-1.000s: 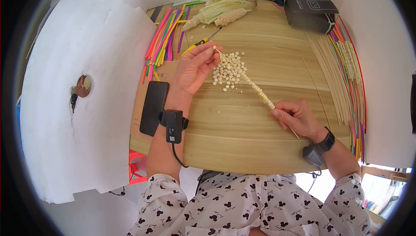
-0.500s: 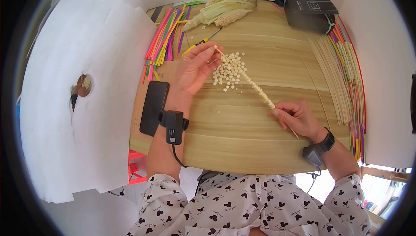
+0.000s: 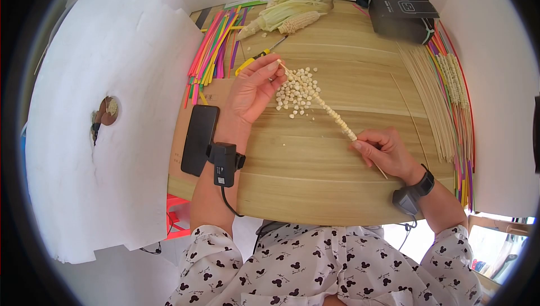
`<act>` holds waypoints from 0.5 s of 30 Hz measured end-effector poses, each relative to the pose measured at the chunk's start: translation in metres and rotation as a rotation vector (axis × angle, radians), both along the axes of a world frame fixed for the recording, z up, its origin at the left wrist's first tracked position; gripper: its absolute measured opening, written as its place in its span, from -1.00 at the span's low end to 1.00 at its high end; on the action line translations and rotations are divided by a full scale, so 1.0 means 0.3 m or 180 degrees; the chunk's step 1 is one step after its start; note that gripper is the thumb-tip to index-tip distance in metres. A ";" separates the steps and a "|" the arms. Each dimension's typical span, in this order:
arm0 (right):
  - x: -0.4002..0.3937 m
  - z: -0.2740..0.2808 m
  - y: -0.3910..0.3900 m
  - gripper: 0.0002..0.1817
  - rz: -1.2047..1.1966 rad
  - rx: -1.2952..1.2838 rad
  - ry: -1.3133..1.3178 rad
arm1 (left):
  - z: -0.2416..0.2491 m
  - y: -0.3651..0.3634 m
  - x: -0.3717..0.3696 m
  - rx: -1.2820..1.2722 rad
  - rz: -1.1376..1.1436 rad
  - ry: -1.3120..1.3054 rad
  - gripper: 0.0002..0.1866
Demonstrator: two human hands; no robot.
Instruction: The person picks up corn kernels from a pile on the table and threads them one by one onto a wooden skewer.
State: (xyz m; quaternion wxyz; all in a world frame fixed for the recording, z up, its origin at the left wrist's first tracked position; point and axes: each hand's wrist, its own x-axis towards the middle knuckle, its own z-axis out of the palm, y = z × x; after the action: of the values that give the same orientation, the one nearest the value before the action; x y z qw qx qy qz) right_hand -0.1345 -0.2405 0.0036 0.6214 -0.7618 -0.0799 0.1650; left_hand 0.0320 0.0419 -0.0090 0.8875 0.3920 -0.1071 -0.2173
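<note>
A thin wooden skewer (image 3: pixel 331 113) threaded with pale corn kernels runs diagonally across the wooden table (image 3: pixel 315 182). My right hand (image 3: pixel 387 152) pinches its lower end. My left hand (image 3: pixel 254 88) pinches a kernel at the skewer's pointed upper tip. A loose pile of corn kernels (image 3: pixel 295 95) lies on the table right beside my left hand, under the skewer.
Colourful straws (image 3: pixel 215 53) and yellow-handled scissors (image 3: pixel 256 57) lie at the back left, corn cobs (image 3: pixel 287 17) behind them. A black phone (image 3: pixel 199 139) sits by my left wrist. A black box (image 3: pixel 403 18), bare skewers (image 3: pixel 430 92) and finished kernel skewers (image 3: pixel 454 81) are at the right. White foam boards surround the table.
</note>
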 end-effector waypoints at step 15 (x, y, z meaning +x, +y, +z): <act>-0.002 0.002 0.003 -0.78 -0.0043 0.0023 0.0004 | 0.020 -0.009 -0.011 -0.0234 -0.0066 0.0478 -0.79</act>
State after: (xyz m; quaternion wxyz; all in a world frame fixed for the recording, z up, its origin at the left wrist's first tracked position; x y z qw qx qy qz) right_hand -0.1351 -0.2397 0.0041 0.6253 -0.7599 -0.0749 0.1610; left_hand 0.0287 0.0392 -0.0031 0.9045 0.3408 -0.0522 -0.2511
